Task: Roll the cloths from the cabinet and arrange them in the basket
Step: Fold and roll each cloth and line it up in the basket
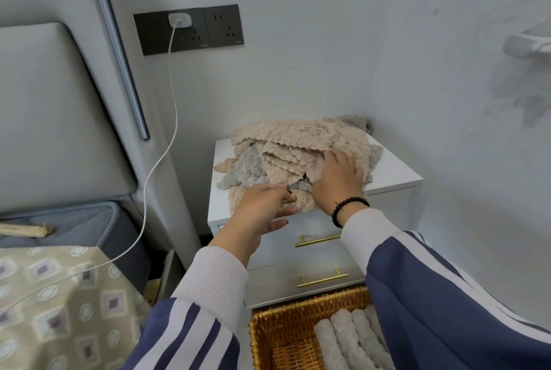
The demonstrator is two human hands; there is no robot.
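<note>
Against the pale wall stands a white cabinet (396, 179) with two brass-handled drawers, and on its top I see a loose heap of beige and grey cloths (298, 143). My right hand (337, 179) is dug into the near side of the heap, fingers curled round a beige cloth, while my left hand (262, 205) sits at the front edge with fingers loosely spread — touching the hanging cloth, gripping nothing I can make out. Below the drawers a wicker basket (286, 322) holds grey rolled cloths (346, 337) lying side by side.
</note>
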